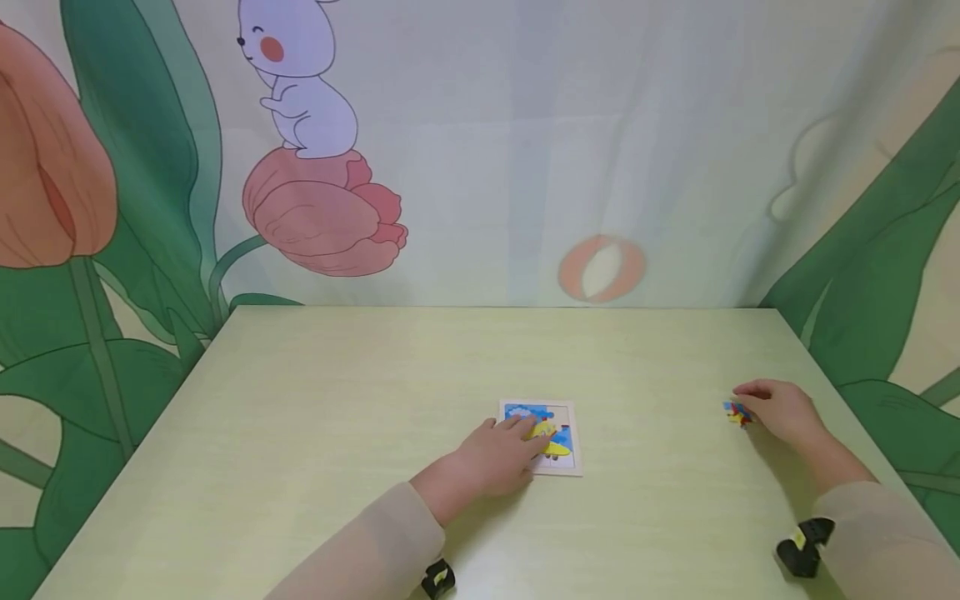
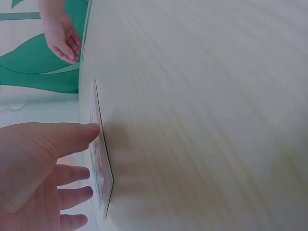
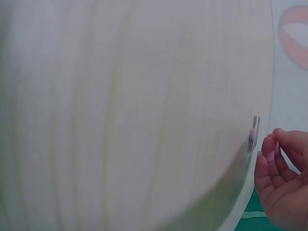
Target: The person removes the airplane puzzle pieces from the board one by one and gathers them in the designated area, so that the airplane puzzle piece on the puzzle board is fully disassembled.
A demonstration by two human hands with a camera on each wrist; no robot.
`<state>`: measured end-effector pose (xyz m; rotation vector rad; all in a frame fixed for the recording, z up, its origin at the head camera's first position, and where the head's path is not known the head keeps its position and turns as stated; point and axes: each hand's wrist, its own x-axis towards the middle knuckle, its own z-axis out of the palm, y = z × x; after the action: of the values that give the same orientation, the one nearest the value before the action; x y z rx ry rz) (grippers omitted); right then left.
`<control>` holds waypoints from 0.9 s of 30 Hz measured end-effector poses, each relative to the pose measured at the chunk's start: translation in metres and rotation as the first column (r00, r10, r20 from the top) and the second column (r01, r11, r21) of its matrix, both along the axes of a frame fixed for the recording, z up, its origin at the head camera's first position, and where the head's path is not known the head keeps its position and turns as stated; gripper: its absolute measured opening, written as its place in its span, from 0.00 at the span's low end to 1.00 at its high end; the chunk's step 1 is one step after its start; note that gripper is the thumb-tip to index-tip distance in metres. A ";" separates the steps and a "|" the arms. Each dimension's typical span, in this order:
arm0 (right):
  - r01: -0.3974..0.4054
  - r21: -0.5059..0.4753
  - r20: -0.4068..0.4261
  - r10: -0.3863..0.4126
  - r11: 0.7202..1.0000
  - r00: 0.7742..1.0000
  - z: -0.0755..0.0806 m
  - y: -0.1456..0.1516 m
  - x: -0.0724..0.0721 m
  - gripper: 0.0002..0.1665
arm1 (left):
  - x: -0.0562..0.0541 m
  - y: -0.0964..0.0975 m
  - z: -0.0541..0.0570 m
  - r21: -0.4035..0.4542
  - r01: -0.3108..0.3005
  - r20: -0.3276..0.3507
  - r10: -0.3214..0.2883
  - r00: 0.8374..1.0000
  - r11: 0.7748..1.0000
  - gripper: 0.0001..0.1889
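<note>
- Left hand (image 1: pixel 497 457): fingers spread over puzzle board (image 1: pixel 576 443).
- Right hand (image 1: pixel 783 412): fingertips bunched; cannot tell whether pinching anything.
- Puzzle board, under left fingers: probably light, stiff; hold by rim.
- Loose pieces (image 1: pixel 738 414), beside right fingertips: likely thin, light; pinch by edges.

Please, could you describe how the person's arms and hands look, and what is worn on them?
The left hand and right hand are bare, with no gloves visible. The left sleeve and right sleeve are plain pale beige. Beside each sleeve shows a small black device with a yellowish patch.
</note>
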<state>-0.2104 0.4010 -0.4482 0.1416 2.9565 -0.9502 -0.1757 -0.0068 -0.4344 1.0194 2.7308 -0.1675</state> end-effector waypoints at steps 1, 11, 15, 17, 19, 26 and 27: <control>-0.003 -0.010 0.000 0.003 1.000 1.000 0.001 -0.002 0.000 0.20 | 0.000 -0.002 0.000 0.001 -0.007 0.004 0.007 1.000 1.000 0.27; -0.015 -0.087 0.026 0.018 0.996 1.000 0.002 -0.019 0.003 0.19 | 0.003 -0.013 0.006 0.027 -0.030 0.034 0.029 0.999 0.999 0.26; -0.009 -0.120 0.052 0.015 0.993 0.999 0.002 -0.025 0.003 0.19 | 0.002 -0.015 0.003 0.026 -0.036 0.034 0.035 0.999 0.999 0.27; -0.002 -0.118 0.051 0.009 0.993 0.999 0.002 -0.028 0.003 0.19 | 0.001 -0.016 0.001 0.023 -0.033 0.031 0.032 0.999 0.999 0.28; 0.004 -0.116 0.046 0.001 0.993 0.999 0.003 -0.030 0.004 0.19 | 0.000 -0.015 0.000 0.019 -0.026 0.025 0.026 0.999 0.999 0.29; -0.009 -0.115 0.040 0.014 0.993 0.999 0.002 -0.039 0.004 0.20 | 0.000 -0.016 0.001 -0.004 -0.029 0.030 0.029 0.999 1.000 0.30; -0.011 -0.116 0.040 0.015 0.993 0.999 0.001 -0.041 0.004 0.20 | 0.000 -0.016 0.002 -0.008 -0.036 0.033 0.036 0.999 0.999 0.30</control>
<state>-0.2066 0.3603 -0.4469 0.1364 2.8530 -1.1005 -0.1754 -0.0226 -0.4326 0.9622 2.7148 -0.1540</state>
